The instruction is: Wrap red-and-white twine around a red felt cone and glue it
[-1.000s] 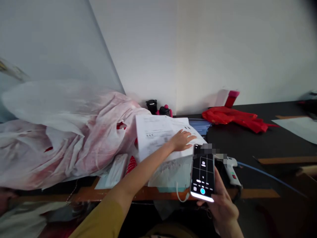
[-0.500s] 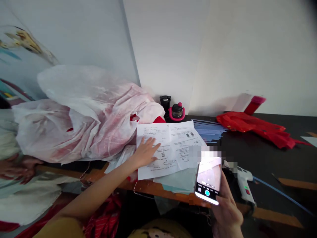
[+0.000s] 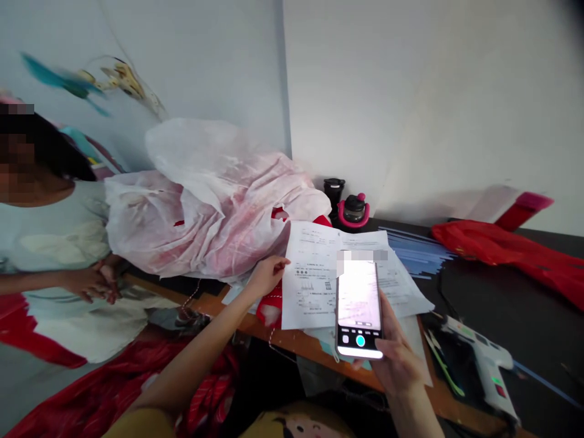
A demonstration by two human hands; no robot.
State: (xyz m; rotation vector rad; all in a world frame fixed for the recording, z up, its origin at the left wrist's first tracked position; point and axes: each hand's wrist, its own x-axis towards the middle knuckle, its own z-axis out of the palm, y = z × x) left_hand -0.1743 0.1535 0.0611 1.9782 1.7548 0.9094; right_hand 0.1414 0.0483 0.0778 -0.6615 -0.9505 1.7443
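Note:
My right hand holds a smartphone upright over the papers, its camera screen lit and showing a bright page. Under it lies a printed worksheet with text and small diagrams, partly hidden by the phone. At the worksheet's left edge, my left hand has its fingers drawn together, pinching the paper's margin. Below that hand, red fabric shows beside the sheet. More paper sticks out beneath the worksheet.
White plastic bags with red contents fill the table's left. Behind stand a black cup and a pink-handled bottle. At right lie blue-grey sticks, red bags and a glue gun. Another person is at left.
The view has turned left, bringing the other person into sight. My left hand has gone from lying spread on the sheet to its left edge. The phone now stands over the worksheet.

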